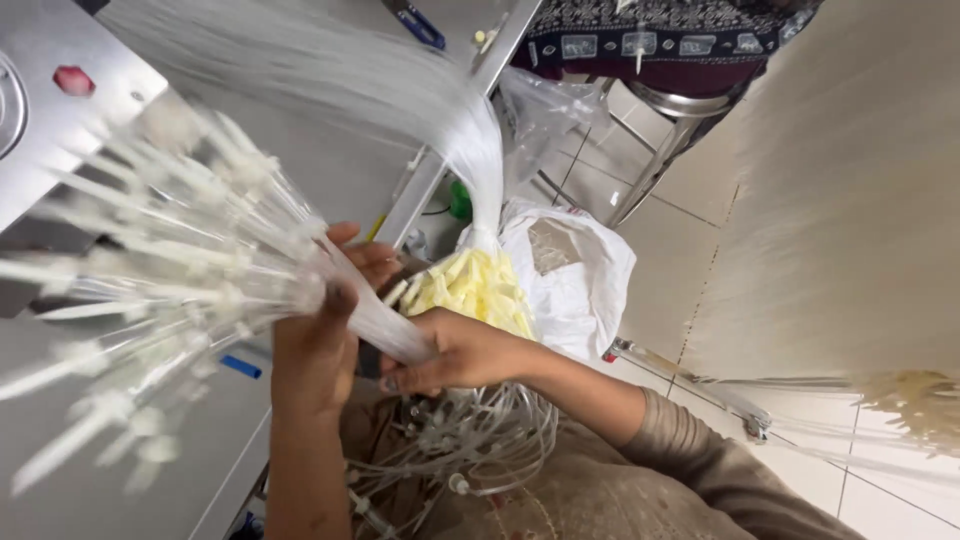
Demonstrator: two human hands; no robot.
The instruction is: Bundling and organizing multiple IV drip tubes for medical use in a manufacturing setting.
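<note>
Looking down, head view: two bare hands clamp one bundle of clear tubes above the lap.
Left hand (320,345): grip closed round the tubes (375,320) at the waist of the bundle, thumb up, likely pinching so the ends stay level.
Right hand (455,350): grip closed on the same tubes just beside the left hand, fingers wrapped under them; the two fists touch or nearly so.
Tube ends (170,270): white-tipped and blurred, fanning out from the left hand over the near edge of the counter (60,90), towards the left.
Tails (470,440): loose loops hanging below the right hand onto the lap, with small white fittings among them.
Yellow caps (480,285): a tight cluster just above the right hand, at the foot of a second hank (440,110) that hangs down from the upper left; tied or bunched there, I cannot tell which.
Bag (575,270): white plastic, behind the caps, on the floor side of the counter edge.
Third hank (860,180): hangs at the right, its yellow ends low near the tiled floor (650,260).
Stool (680,105): metal, far side, a person in patterned cloth seated on it.
</note>
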